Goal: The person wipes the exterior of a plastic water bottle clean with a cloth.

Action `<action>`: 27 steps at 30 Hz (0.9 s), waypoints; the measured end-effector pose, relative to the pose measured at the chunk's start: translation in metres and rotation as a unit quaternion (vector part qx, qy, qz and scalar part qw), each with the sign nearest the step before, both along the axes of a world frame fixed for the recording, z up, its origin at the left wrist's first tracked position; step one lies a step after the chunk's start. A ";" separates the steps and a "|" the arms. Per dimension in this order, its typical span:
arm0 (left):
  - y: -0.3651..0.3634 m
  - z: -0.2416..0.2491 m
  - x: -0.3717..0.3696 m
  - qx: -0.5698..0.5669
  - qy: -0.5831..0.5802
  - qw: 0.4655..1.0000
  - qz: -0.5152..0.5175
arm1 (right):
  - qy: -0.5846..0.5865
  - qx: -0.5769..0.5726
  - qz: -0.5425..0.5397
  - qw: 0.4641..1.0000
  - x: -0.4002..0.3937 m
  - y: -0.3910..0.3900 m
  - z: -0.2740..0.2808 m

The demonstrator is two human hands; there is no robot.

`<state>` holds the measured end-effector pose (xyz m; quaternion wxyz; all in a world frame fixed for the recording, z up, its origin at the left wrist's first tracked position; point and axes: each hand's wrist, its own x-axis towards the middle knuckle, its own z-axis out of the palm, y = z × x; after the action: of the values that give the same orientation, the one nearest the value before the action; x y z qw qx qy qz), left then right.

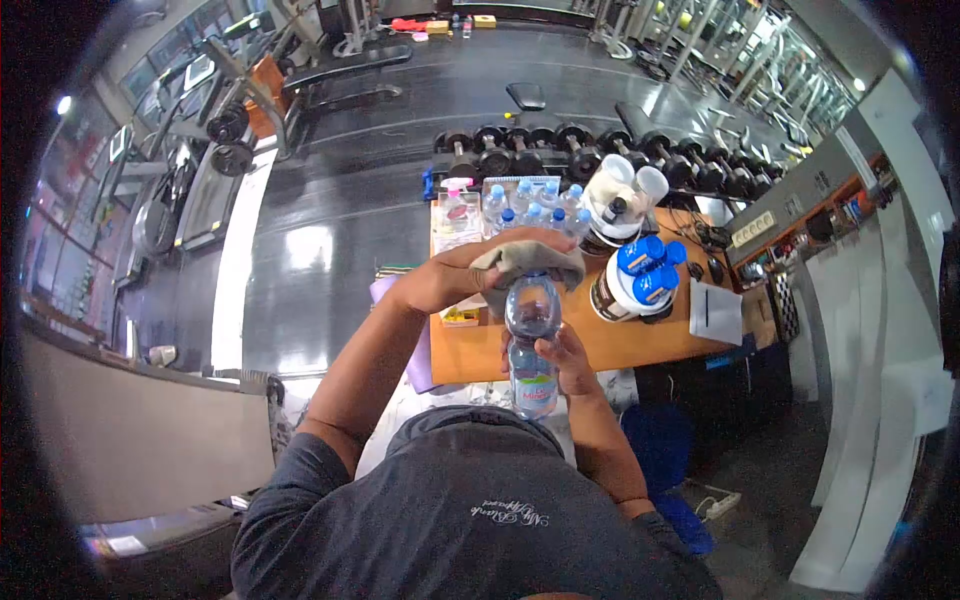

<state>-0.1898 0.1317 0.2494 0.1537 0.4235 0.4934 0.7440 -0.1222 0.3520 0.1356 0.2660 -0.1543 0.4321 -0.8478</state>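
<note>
A fisheye view looks down from a person's head in a gym with a dark, glossy floor. At the upper left of the frame stand weight machines [235, 120] with round black plates on metal frames. Left of centre, the left hand [470, 272] comes in from a bare forearm and is curled over a crumpled grey-brown cloth [530, 260], pressing the soft fabric down onto the top of a water bottle [532, 345]. The bottle sits at the centre of the frame, held upright and close to the person's chest above the near edge of a wooden desk [620, 345]. It is clear, ribbed plastic with a rounded shoulder, water inside, and a pale label with green and pink print low on its body; its cap is hidden beneath the cloth. The right hand [570, 362] wraps the lower half of the bottle from the right, fingers closed around it beside the label. Behind the hands, at upper centre, a cluster of small bottles [525, 205] with blue caps stands on the smooth orange-brown desk, next to a spray bottle [455, 205] with a pink top. Right of centre are large white tubs [635, 280] with blue lids, round and smooth. Beyond the desk, a row of black dumbbells [600, 150] runs toward the upper right. The person's grey shirt [470, 510] fills the bottom.
</note>
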 end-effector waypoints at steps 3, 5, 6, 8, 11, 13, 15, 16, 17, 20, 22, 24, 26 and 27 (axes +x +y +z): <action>-0.002 -0.011 -0.001 -0.060 0.046 0.995 0.057 | -0.027 0.009 -0.006 1.000 0.013 -0.004 0.015; 0.002 -0.017 0.002 -0.101 0.114 0.971 0.183 | -0.053 -0.001 -0.012 0.999 0.018 -0.010 0.020; 0.004 -0.020 0.002 -0.115 0.141 0.955 0.232 | -0.066 -0.007 -0.013 0.998 0.020 -0.013 0.020; 0.016 -0.022 0.010 -0.119 0.155 0.912 0.361 | -0.071 0.027 -0.062 0.995 0.022 -0.020 0.020; 0.021 -0.021 0.015 -0.091 0.095 0.856 0.501 | -0.051 0.043 -0.084 0.994 0.024 -0.027 0.023; 0.015 -0.028 0.012 -0.022 0.030 0.898 0.439 | -0.042 0.043 -0.083 0.995 0.019 -0.028 0.028; 0.013 -0.027 0.023 0.034 -0.048 0.931 0.359 | -0.055 0.043 -0.085 0.994 0.017 -0.025 0.030; 0.010 -0.015 0.027 -0.009 0.005 0.946 0.324 | -0.056 0.035 -0.067 0.996 0.013 -0.021 0.029; 0.009 -0.011 0.027 -0.036 0.044 0.939 0.340 | -0.059 0.026 -0.048 0.997 0.008 -0.015 0.028; 0.004 -0.017 0.023 -0.076 0.126 0.910 0.388 | -0.033 0.034 -0.029 0.998 0.004 -0.010 0.033; 0.001 -0.023 0.023 -0.098 0.136 0.887 0.431 | -0.020 0.044 -0.021 0.999 0.002 -0.007 0.031; 0.003 -0.021 0.025 -0.117 0.148 0.853 0.487 | -0.023 0.050 -0.022 0.998 0.003 -0.009 0.033; 0.005 -0.017 0.028 -0.119 0.183 0.815 0.537 | -0.007 0.045 -0.029 0.999 0.004 -0.011 0.033; 0.006 -0.016 0.028 -0.120 0.201 0.795 0.560 | 0.013 0.037 -0.036 0.999 0.002 -0.013 0.033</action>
<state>-0.1613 0.1377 0.2335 -0.3428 0.1914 0.7492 0.5334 -0.1200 0.3388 0.1683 0.2355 -0.1398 0.4721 -0.8379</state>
